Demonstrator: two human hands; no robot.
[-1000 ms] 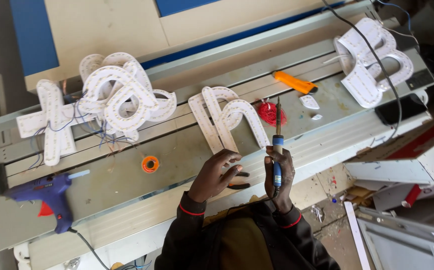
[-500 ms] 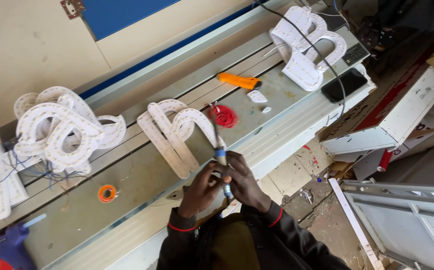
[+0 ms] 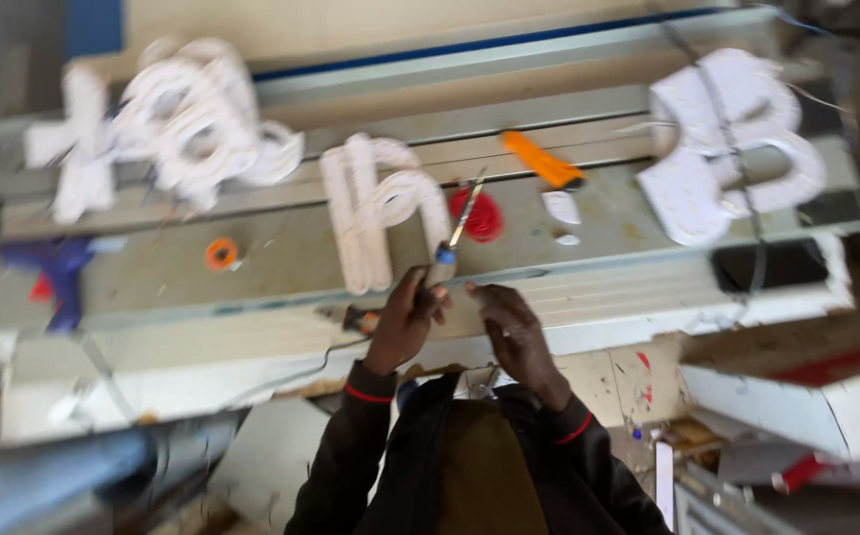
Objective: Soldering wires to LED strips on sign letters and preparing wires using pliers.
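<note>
- My left hand (image 3: 405,322) has its grip closed round the blue handle of a slim metal-tipped tool with a blue handle (image 3: 455,238); it looks like a soldering iron, though the blur keeps me from being sure. Its tip points up and away from me, over the grey metal tabletop (image 3: 281,248).
- My right hand (image 3: 509,322) is just beside the left, fingers curled loosely with the fingertips pinched toward each other. I cannot tell whether anything thin, such as a wire, sits between them.
- The tool's tip lies between the white arch-shaped channel letter (image 3: 380,213) and the round red spool (image 3: 480,216), close to both; I cannot say it touches either.
- Further off on the tabletop: an orange utility knife (image 3: 541,159), a small orange ring (image 3: 220,254), a pile of white channel letters (image 3: 192,124) to the left, and another large white letter (image 3: 737,139) to the right.
- My judgement: I am readying the tool at the tabletop's near edge, not yet working on the letter. Bringing the tip down to it would call for a steady left grip and the right hand guiding.
</note>
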